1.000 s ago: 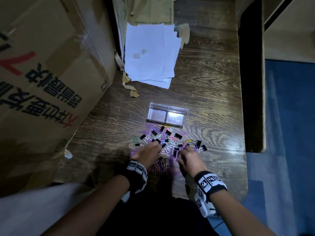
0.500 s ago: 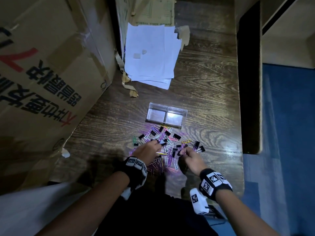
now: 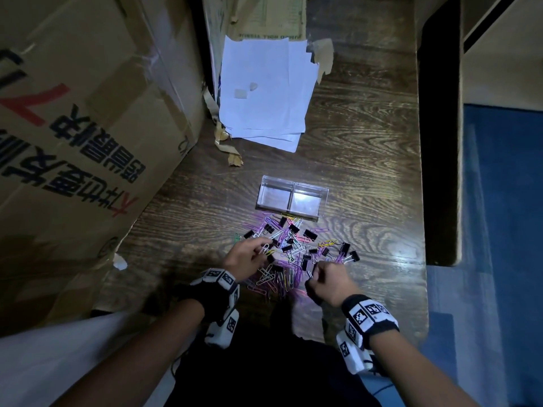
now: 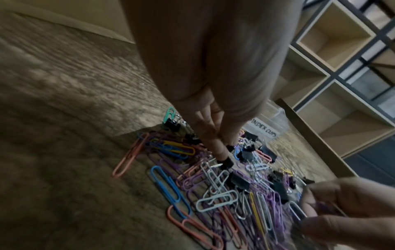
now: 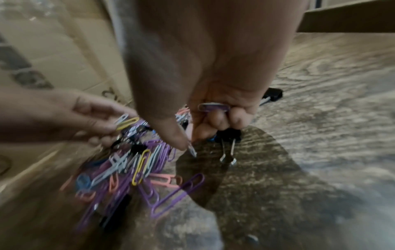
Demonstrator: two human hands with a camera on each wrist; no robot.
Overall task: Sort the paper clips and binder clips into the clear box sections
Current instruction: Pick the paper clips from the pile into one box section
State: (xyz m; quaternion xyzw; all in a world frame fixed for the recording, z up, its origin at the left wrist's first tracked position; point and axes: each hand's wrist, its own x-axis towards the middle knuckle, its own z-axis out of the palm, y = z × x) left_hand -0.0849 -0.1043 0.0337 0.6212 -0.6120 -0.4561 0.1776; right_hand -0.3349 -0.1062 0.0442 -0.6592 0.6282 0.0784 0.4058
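A mixed pile of coloured paper clips and black binder clips (image 3: 293, 251) lies on the dark wood table. Just beyond it stands the clear two-section box (image 3: 305, 214), both sections bare. My left hand (image 3: 263, 252) is at the pile's left side and pinches a yellow and a white paper clip (image 5: 127, 122). My right hand (image 3: 316, 270) hovers at the pile's near right; its curled fingers hold a purple paper clip (image 5: 213, 107) and its thumb and forefinger pinch a silver one. A black binder clip (image 5: 228, 135) shows under those fingers; whether it is held I cannot tell.
A big cardboard box (image 3: 73, 127) walls off the left side. A stack of white paper sheets (image 3: 264, 92) lies behind the clear box. The table's right edge (image 3: 423, 230) drops to blue floor. Bare wood lies right of the pile.
My right hand has drawn back a little from the pile and turned, with clips in its fingers. My left hand has stayed at the pile's left side.
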